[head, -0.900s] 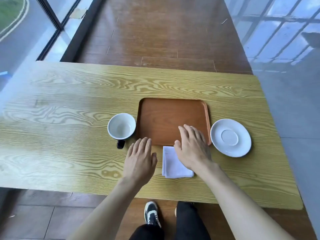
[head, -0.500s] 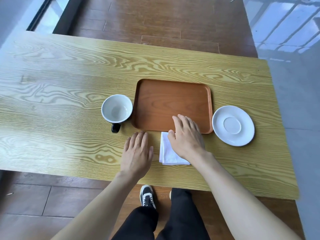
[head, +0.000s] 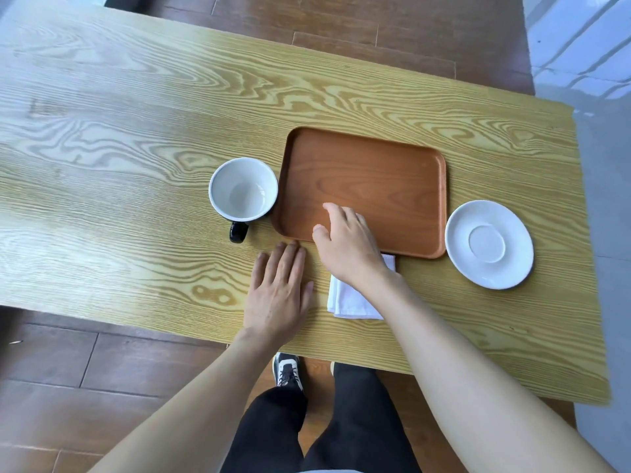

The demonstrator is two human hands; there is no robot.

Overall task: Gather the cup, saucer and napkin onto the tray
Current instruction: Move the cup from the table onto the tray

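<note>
A brown wooden tray [head: 375,172] lies on the table with nothing on it. A cup [head: 243,190], white inside with a black handle, stands upright against the tray's left edge. A white saucer [head: 489,244] lies just right of the tray. A folded white napkin [head: 351,302] lies on the table in front of the tray, partly under my right wrist. My right hand [head: 346,244] hovers over the tray's near left corner, fingers spread, holding nothing. My left hand [head: 278,295] lies flat on the table left of the napkin, empty.
The light wooden table [head: 136,148] has its near edge just below my hands and its right edge beyond the saucer. Brown floorboards, my dark trousers and one shoe [head: 288,370] show below.
My right hand has moved left and forward, off the napkin's far end and over the tray's near left corner. The left hand has barely shifted. My view has tilted further down.
</note>
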